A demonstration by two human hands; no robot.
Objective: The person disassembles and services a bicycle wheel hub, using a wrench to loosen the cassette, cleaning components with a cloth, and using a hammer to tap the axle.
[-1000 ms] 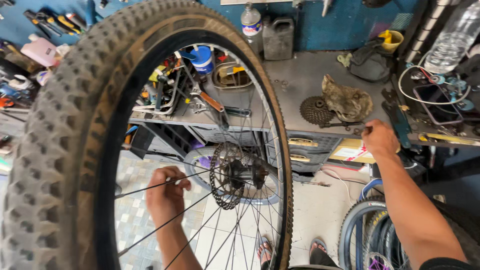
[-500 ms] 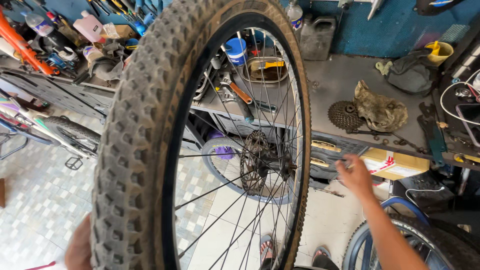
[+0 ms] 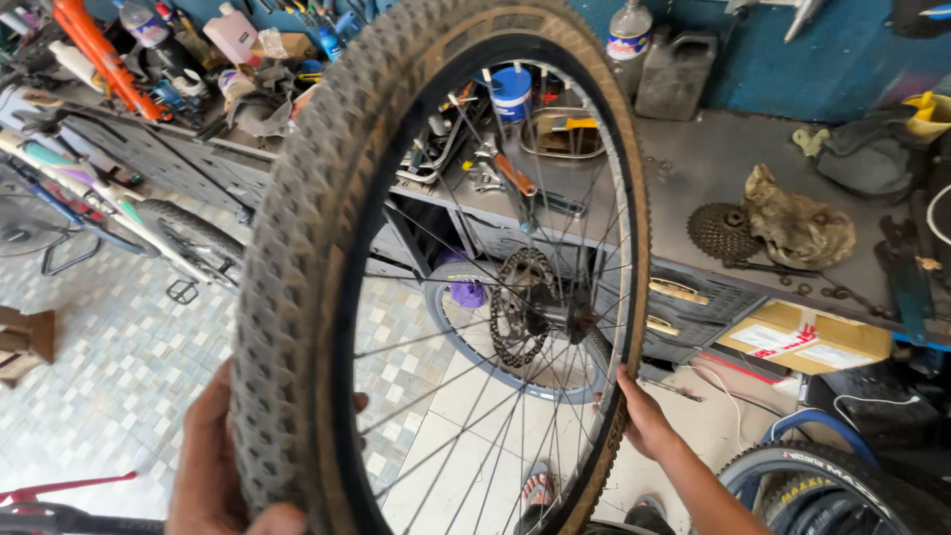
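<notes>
1. Fingers of the left hand wrap the knobby bike wheel near its bottom.
2. Right hand presses the far rim; its grip is hidden.
3. Wheel stands upright before the table; it may tip onto the tools if one hand slips.

A blue wall backs a long grey tabletop crowded with tools, bottles and rags. Dark drawers sit beneath it. The floor is pale patterned tile, lit by even daylight. A cardboard box lies underneath.
</notes>
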